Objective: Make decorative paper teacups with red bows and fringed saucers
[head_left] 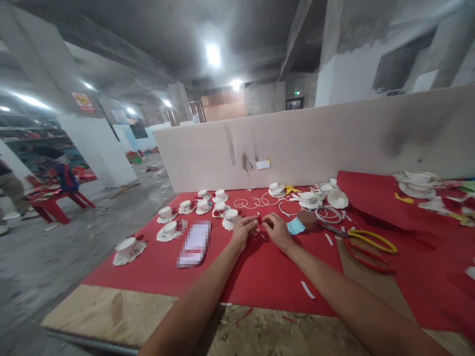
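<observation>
My left hand (pixel 245 232) and my right hand (pixel 276 232) meet over the red sheet, fingers pinched around a small red piece (pixel 259 218) too small to make out. Just left of my left hand sits a small white hat-like piece (pixel 231 216) with a frilled brim. Several more such white hats (pixel 166 213) stand further left. To the right of my right hand lie a light blue scrap (pixel 296 226) and a brown piece (pixel 307 218). Scissors (pixel 365 242) with one yellow and one red handle lie further right, their blades towards my hand.
The red sheet (pixel 274 291) covers a wooden board (pixel 122 311). A blurred-out phone-like object (pixel 195 243) lies to the left. White cord loops (pixel 328 214) and paper strips (pixel 308 290) are scattered about. A pale upright panel (pixel 315 143) closes the back. A person (pixel 11 188) stands far left.
</observation>
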The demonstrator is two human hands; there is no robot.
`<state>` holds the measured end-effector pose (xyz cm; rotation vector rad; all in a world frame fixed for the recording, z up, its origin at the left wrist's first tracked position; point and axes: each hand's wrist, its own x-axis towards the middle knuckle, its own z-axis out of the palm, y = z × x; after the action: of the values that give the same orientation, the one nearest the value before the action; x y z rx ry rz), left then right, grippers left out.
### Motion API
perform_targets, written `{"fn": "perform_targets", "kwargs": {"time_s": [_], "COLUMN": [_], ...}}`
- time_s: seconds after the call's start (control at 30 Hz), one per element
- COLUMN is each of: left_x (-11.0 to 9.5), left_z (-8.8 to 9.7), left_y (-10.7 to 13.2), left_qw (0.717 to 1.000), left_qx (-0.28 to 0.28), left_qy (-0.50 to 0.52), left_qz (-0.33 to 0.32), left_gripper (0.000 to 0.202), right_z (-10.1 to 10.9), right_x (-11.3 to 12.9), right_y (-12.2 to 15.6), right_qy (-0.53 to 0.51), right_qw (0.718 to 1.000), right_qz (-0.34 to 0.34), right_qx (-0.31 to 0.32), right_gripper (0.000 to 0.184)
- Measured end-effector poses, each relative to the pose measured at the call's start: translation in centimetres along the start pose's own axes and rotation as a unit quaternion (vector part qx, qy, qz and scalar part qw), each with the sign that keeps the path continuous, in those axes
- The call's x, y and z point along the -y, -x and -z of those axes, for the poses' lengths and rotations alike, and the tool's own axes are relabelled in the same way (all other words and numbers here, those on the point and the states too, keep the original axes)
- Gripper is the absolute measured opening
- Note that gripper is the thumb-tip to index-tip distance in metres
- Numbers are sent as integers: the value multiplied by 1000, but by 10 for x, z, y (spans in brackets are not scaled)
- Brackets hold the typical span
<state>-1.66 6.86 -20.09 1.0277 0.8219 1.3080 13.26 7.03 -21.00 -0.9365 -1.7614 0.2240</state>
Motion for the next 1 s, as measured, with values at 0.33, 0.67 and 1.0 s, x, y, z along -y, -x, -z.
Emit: {"fn": "perform_targets", "kwargs": {"time_s": [0.33, 0.67, 1.0], "left_x": [5, 5, 5], "left_z": [4, 4, 3], "left_y": [-4, -4, -3], "left_qw": [1000, 1000, 999], "left_qx": [9, 16, 6], "left_qy": [6, -14, -51], "left_qz": [3, 3, -5], "left_gripper": [41, 43, 42], "right_z": [0, -2, -1], "right_x": [1, -1, -2], "right_y": [0, 1, 1], "right_qy": [4, 20, 41], "right_qw": [1000, 1000, 999], "right_qz": [1, 3, -8], "right_qx": [11, 11, 10], "right_gripper": [8, 8, 9]}}
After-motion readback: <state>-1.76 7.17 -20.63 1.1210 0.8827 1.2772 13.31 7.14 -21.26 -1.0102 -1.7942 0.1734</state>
